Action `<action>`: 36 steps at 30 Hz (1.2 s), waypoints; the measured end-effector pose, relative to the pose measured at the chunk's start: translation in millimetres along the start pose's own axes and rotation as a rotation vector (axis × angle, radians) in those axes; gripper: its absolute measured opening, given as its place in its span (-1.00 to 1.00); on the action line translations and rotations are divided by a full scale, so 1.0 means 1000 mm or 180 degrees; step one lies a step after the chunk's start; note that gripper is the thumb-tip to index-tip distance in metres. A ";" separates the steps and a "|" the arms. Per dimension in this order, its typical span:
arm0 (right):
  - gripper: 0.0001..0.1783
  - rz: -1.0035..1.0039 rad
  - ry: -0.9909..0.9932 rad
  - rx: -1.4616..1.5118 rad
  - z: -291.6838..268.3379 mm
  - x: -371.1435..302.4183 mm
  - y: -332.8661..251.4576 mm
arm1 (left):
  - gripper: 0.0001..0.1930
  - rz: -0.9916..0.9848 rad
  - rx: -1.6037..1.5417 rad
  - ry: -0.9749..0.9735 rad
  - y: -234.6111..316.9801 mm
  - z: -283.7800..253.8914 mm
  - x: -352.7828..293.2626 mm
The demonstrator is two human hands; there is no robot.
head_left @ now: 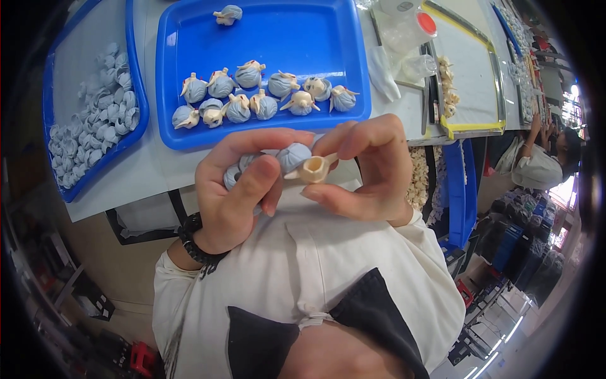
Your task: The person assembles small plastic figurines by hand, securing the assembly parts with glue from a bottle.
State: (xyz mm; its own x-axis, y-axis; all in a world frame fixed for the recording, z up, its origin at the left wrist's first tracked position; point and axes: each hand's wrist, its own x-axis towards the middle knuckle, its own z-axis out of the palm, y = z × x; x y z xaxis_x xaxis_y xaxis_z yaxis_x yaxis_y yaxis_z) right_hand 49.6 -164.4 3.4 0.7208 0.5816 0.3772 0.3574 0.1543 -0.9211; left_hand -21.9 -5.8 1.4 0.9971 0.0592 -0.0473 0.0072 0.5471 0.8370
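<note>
My left hand (228, 189) is closed around several grey-blue hair-like shells. One ridged shell (293, 155) sits at its fingertips, and another shell (232, 176) shows in the palm. Between the thumb and fingers of my right hand (379, 167) is a small cream figurine head (313, 169) with pointed ears and a round hollow facing up. Shell and head touch in front of my chest; whether they are joined I cannot tell. Just beyond, a blue tray (265, 134) holds several cream heads with grey-blue hair, such as this figurine head (300, 103).
At the left, a second blue tray (144, 104) carries a heap of loose grey-blue shells (104, 120). Clear plastic cups (416, 31) and a yellow-taped frame (499, 76) stand to the right. Cream parts (418, 177) lie near a blue bin (459, 189). Another person (540, 167) sits far right.
</note>
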 end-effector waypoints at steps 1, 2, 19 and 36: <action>-0.51 -0.0150 -0.0011 0.0024 -0.002 0.001 0.000 | -0.70 0.0001 -0.0001 0.0003 0.000 0.001 0.000; -0.51 -0.0148 -0.0013 0.0024 -0.002 0.001 0.000 | -0.68 -0.0108 0.0070 -0.0001 0.001 0.001 0.000; -0.58 -0.0680 -0.0213 -0.0835 -0.019 0.013 -0.008 | -0.64 -0.0941 -0.0356 0.0137 0.004 0.003 0.002; -0.84 0.0177 0.1444 -0.2635 -0.131 0.005 0.017 | -0.64 -0.1700 -0.1622 -0.0765 -0.003 -0.004 0.010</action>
State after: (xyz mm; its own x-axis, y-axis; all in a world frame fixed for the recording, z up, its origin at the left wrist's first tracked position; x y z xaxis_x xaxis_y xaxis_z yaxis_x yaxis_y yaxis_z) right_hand 137.1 -263.2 2.8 0.8494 0.1780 0.4968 0.4981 -0.5816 -0.6431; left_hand -12.4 -3.7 -4.0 0.8576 -0.4715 -0.2056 0.5139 0.7704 0.3773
